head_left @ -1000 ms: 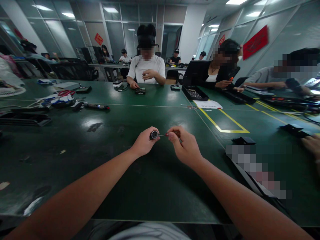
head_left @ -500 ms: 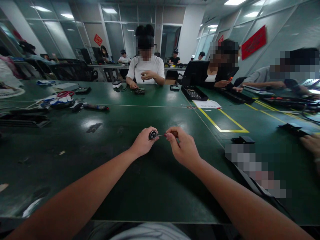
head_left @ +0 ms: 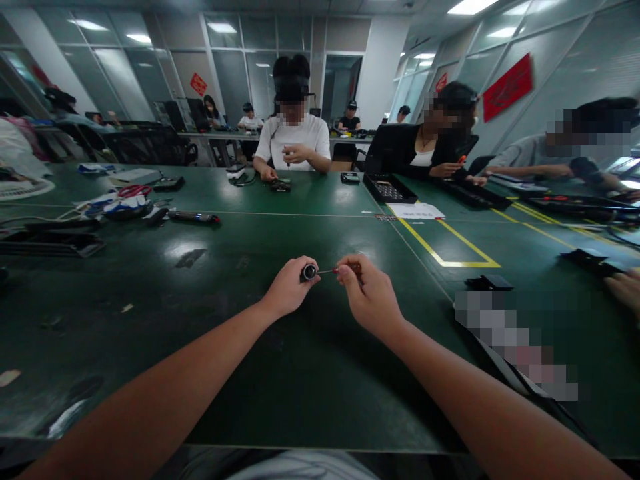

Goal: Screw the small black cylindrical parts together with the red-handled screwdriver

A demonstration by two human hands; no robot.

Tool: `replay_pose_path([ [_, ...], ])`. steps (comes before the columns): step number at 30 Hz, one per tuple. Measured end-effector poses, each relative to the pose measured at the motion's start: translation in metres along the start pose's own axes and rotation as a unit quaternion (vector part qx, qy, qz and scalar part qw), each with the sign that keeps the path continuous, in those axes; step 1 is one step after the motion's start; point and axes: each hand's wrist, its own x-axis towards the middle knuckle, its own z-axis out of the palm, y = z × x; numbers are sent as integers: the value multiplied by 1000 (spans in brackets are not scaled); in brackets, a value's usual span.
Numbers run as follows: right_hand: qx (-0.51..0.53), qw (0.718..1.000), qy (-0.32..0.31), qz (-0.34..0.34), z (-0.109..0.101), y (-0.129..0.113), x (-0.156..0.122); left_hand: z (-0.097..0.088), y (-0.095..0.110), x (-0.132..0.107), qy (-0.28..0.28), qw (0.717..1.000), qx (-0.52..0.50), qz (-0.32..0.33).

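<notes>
My left hand (head_left: 289, 287) is closed around a small black cylindrical part (head_left: 309, 272) whose round, silver-rimmed end faces me. In my right hand (head_left: 369, 290) is a screwdriver (head_left: 355, 268) with a reddish-brown handle, its thin metal shaft pointing left. The shaft's tip reaches the side of the cylindrical part; whether it sits in a screw is too small to tell. Both hands are above the green table (head_left: 300, 373), near its middle.
Tools and cables surround red-handled scissors (head_left: 135, 191) at left, with a pen-like tool (head_left: 195, 217) nearby. A black tray (head_left: 390, 188) and white paper (head_left: 417, 211) lie ahead right. Black parts (head_left: 490, 283) are at right, near another person's hand (head_left: 625, 288). A person in white (head_left: 293, 137) sits opposite.
Both hands keep their grips, and the screwdriver still meets the part. The part's round end seems turned slightly. The whole view has shifted a little.
</notes>
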Motion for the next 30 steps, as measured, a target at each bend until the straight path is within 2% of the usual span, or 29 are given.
replay_pose_path([
  [6, -17, 999, 43, -7, -6, -2, 0, 0, -1, 0, 1, 1000, -1, -2],
  [10, -16, 995, 82, -50, -9, -4, -1, 1, -4, 0, -5, 1000, 2, 2],
  [16, -25, 992, 23, -118, -7, -6, -3, 1, -6, 1, -13, 1000, 11, 12],
  [24, -50, 993, 37, -100, -8, -3, 0, 0, -3, 1, -15, 1000, 24, 9],
  [30, -55, 993, 17, -103, -7, -4, -1, 2, -5, 0, -18, 999, 31, 20],
])
